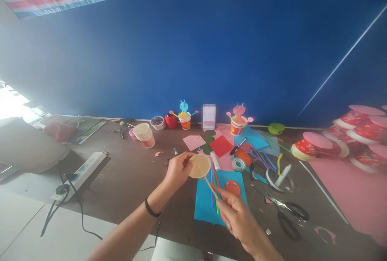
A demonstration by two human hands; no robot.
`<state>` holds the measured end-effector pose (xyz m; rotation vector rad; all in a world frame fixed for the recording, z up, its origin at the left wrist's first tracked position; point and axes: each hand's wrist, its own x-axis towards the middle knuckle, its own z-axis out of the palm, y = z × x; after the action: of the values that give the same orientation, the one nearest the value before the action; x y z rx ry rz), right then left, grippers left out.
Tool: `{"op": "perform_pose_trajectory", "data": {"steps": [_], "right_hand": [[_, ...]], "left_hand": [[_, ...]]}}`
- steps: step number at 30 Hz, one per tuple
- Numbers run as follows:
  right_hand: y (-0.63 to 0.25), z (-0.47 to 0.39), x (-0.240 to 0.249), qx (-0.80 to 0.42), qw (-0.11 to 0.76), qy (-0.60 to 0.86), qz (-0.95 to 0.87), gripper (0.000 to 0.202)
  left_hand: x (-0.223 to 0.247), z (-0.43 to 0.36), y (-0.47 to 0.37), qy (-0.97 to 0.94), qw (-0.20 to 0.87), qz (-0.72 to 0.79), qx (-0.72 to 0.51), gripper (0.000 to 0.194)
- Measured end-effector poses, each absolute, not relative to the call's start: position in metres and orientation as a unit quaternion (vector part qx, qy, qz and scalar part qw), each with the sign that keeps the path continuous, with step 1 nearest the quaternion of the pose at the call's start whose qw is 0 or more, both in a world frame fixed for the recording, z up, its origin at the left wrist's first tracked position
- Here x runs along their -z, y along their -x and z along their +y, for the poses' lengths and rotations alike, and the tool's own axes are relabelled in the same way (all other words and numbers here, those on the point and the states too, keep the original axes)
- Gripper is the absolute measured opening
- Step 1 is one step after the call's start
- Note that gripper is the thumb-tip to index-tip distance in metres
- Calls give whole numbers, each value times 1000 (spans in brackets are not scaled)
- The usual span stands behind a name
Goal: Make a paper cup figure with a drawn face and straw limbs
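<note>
Your right hand (pixel 234 212): fingers closed on one pale stick (pixel 211 185), whose far end meets the face of one cream round piece (pixel 202 168), cup or disc, you cannot tell which. Your left hand (pixel 178 170): thumb and fingers pinch that piece's left edge, above the table (pixel 130 196). Below, one blue sheet (pixel 201 200), bearing coloured sticks (pixel 212 190) and one orange disc (pixel 232 188). Just beyond: one glue stick (pixel 214 161), one tape roll (pixel 239 164), one red paper (pixel 221 145). To your right, black-handled scissors (pixel 279 202); to your left, stacked paper cups (pixel 144 135) and one power strip (pixel 81 174). At the back, two cup figures (pixel 185 123) stand before the blue wall (pixel 193 51).
</note>
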<state>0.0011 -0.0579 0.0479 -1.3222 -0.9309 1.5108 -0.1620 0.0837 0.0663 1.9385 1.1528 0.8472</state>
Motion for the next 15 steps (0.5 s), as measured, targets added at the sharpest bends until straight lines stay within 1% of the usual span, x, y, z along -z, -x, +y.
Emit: {"op": "perform_pose_trajectory", "data": {"steps": [3,5,6,8,10,11,13,15], "right_hand": [[-2,-54,-48,-707,455,469,-269,68],[-1,-52,-47,-721,451,458,-257,67],[0,-51,-46,-706,449,473,-276,65],[2,-51,-43,-621,447,527,-370,57],[4,-53,-41,-471,427,589,-499,47],[5,-54,-40,-391,402,614,-555,44],[6,-57,-40,-266,329,651,-630,46],[7,-58,-40,-205,266,668,-665,51]], "left_hand": [[-66,86,163,-746,357,452,-333,23],[-65,87,164,-747,351,456,-334,23],[-64,87,164,-748,347,457,-335,23],[-63,88,165,-748,343,456,-337,23],[-62,88,165,-749,343,455,-339,23],[-62,88,165,-750,343,453,-337,23],[-62,87,165,-755,342,450,-331,24],[-63,87,164,-757,341,451,-326,24]]}}
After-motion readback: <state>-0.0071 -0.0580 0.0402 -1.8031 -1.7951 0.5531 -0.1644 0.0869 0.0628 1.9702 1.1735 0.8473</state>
